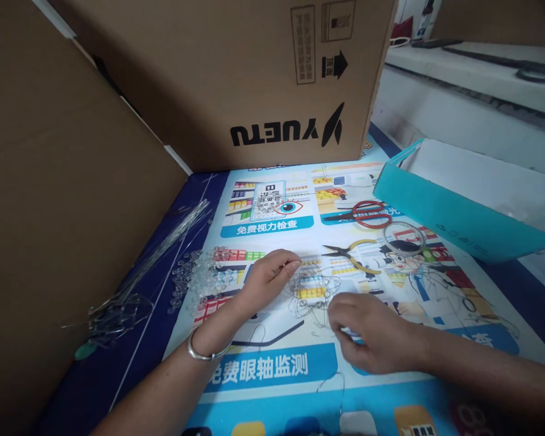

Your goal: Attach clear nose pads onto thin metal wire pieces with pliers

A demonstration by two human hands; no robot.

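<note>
Poster mat [272,369] | left hand [267,275] grip pinching wire tangle [311,293] | right hand [367,336] grip pinching it too

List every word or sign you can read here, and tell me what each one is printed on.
"YUETU", upside down: cardboard box.
Black arrow sign and framed small print beside it: same box, print too small to read.
"免费视力检查": printed poster, blue banner near the eye drawing.
"免费眼轴监测": poster banner below the left hand.
The right hand covers further poster text; the rest is too small.
</note>
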